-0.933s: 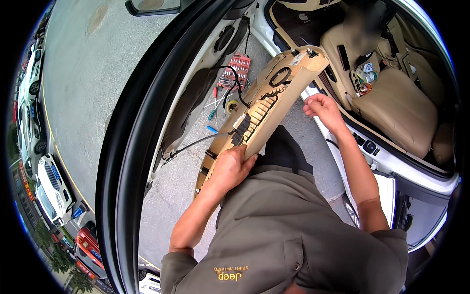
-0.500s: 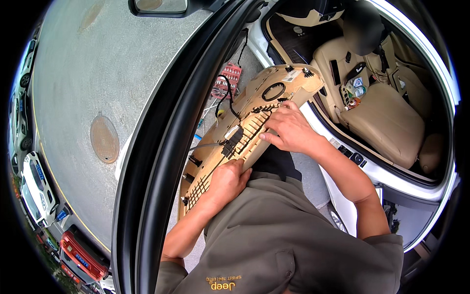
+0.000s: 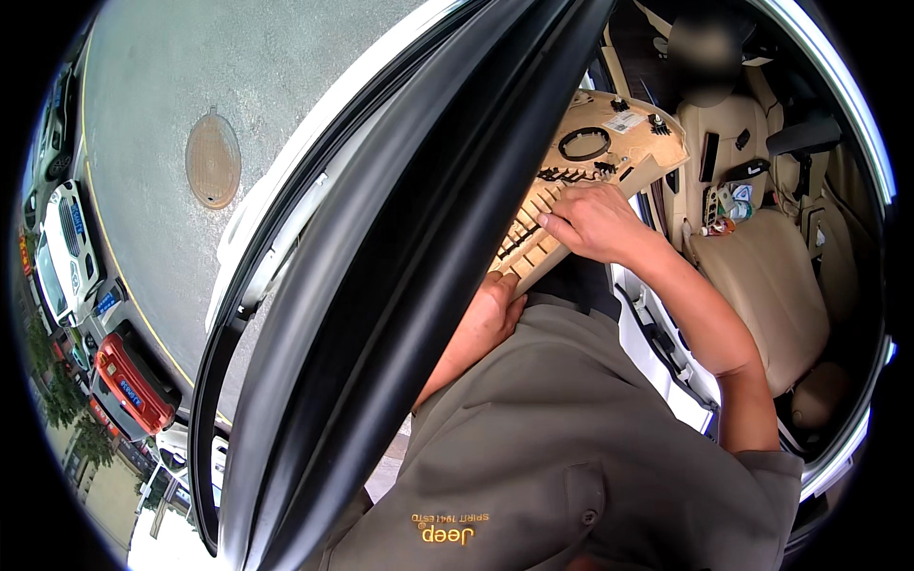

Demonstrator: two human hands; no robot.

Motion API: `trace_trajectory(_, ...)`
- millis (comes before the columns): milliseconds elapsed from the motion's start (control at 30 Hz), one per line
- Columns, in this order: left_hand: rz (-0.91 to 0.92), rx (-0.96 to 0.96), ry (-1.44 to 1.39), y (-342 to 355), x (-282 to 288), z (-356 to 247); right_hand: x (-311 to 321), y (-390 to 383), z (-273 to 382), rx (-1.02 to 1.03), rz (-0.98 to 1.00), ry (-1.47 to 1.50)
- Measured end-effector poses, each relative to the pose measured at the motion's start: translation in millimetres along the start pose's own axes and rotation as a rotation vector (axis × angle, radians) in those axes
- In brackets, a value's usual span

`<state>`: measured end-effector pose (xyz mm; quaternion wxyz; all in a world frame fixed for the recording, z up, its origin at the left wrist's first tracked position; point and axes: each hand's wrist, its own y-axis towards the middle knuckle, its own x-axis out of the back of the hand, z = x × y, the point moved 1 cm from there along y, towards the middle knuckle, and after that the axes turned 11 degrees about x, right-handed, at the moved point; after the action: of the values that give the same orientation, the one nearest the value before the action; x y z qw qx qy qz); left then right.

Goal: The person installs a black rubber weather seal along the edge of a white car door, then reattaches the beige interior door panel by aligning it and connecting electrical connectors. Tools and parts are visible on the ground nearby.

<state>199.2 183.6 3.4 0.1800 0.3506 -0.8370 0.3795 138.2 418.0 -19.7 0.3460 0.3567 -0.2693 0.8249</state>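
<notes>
A tan car door trim panel (image 3: 647,169) shows its inner side, with ribs, black clips, a dark oval ring (image 3: 584,145) and a white label (image 3: 625,122). My right hand (image 3: 600,225) is closed over its near edge around the middle, thumb bent toward the ribs. Lower left along that same edge, my left hand (image 3: 487,306) grips the panel, its fingers partly hidden. The black door window frame (image 3: 400,257) cuts across the view, covering the panel's left part and some of my left forearm.
To the right, the car's open doorway shows a beige seat (image 3: 762,285) with a phone (image 3: 709,156) and small items. At left lies paved road with a round manhole cover (image 3: 213,160). Parked cars, one red (image 3: 138,383), line the far left.
The view has shifted, and the door frame now hides the panel's left part, its wiring and the red tool case. Both hands stay on the panel's near edge.
</notes>
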Motion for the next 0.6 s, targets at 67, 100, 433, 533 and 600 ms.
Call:
trace_trajectory(67,-0.003,0.041,-0.025,-2,-4,1,-5,1,-2,0.036,-0.013,-0.001)
trace_trajectory(100,0.003,0.025,-0.023,2,-7,3,-7,-2,-6,0.012,-0.015,-0.021)
trace_trajectory(433,0.073,0.029,0.062,2,25,-24,8,-9,6,-0.090,-0.078,0.025)
trace_trajectory(533,0.094,0.012,0.080,3,31,-29,12,-14,7,-0.106,-0.128,0.027)
trace_trajectory(600,0.101,0.015,0.084,5,33,-30,13,-19,5,-0.098,-0.187,0.026)
